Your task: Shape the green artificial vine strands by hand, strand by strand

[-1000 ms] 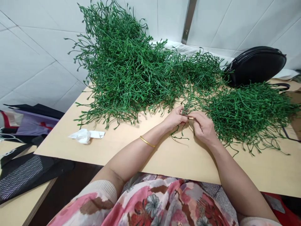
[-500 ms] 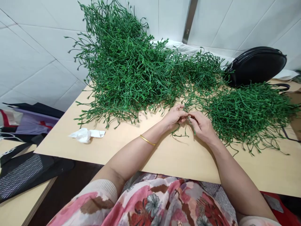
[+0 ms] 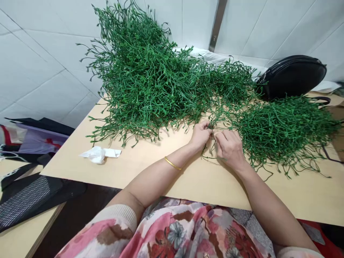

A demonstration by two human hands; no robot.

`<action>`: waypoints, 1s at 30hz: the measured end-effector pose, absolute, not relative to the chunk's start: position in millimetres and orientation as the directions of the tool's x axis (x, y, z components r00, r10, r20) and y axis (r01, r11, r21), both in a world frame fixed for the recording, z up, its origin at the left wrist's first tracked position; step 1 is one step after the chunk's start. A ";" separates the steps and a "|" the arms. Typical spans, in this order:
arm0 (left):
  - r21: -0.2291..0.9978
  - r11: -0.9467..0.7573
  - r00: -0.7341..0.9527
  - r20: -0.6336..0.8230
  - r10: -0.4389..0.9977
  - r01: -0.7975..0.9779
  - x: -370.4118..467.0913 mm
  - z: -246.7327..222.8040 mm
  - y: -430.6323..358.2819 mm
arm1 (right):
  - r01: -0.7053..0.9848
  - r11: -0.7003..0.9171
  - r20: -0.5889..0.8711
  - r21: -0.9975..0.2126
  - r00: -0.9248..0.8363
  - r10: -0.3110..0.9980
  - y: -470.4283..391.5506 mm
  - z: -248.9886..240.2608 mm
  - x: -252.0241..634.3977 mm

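Note:
My left hand (image 3: 201, 135) and my right hand (image 3: 229, 147) meet over the table, fingers closed on a thin green plastic plant sprig (image 3: 207, 157). Its stems hang below and between the hands; the pinched part is mostly hidden by my fingers. Behind my left hand rises a big heap of green artificial stems (image 3: 150, 79) with small bud-like tips. A second, lower pile of the same stems (image 3: 287, 129) lies to the right of my right hand. Loose stems (image 3: 223, 111) link the two piles just beyond my fingertips.
A black round bag (image 3: 294, 77) stands behind the right pile. A crumpled white tissue (image 3: 97, 154) lies on the light wooden table (image 3: 166, 175), left of my arm. White cloth or plastic (image 3: 206, 54) runs along the tiled wall. Dark and purple items (image 3: 40, 138) sit beyond the left edge.
My fingers have curled more tightly around the sprig, and my right hand has turned with its back more upward. The left hand has shifted slightly right. Both piles stay put.

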State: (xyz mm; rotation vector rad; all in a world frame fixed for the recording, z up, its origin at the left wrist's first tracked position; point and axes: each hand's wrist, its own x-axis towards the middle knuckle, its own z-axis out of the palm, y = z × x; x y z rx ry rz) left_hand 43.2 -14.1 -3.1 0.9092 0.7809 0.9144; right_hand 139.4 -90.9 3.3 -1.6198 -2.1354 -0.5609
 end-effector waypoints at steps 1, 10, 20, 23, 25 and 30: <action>0.895 0.313 0.382 -0.181 0.906 -0.317 43.6 -3.2 -13.2 | 0.962 0.270 0.573 0.034 -0.240 0.783 -93.3 6.3 136.7; 0.892 0.356 0.425 -0.219 0.878 -0.278 38.0 2.8 -14.7 | 0.730 0.074 0.383 -0.679 0.266 0.885 -90.4 9.1 151.5; 0.847 0.410 0.490 -0.214 0.845 -0.338 38.9 -5.7 -10.4 | 0.867 0.135 0.389 -0.480 0.072 0.919 -78.8 -12.1 151.3; 0.842 0.416 0.497 -0.213 0.841 -0.344 39.2 -8.4 -9.4 | 0.865 0.136 0.402 -0.482 0.081 0.912 -78.1 -12.1 152.0; 0.832 0.437 0.507 -0.228 0.831 -0.341 38.9 -8.3 -9.1 | 0.852 0.137 0.395 -0.505 0.087 0.914 -78.1 -11.5 150.8; 0.821 0.458 0.528 -0.235 0.816 -0.342 36.2 -3.3 -9.7 | 0.850 0.144 0.374 -0.507 0.066 0.925 -77.4 -12.0 148.3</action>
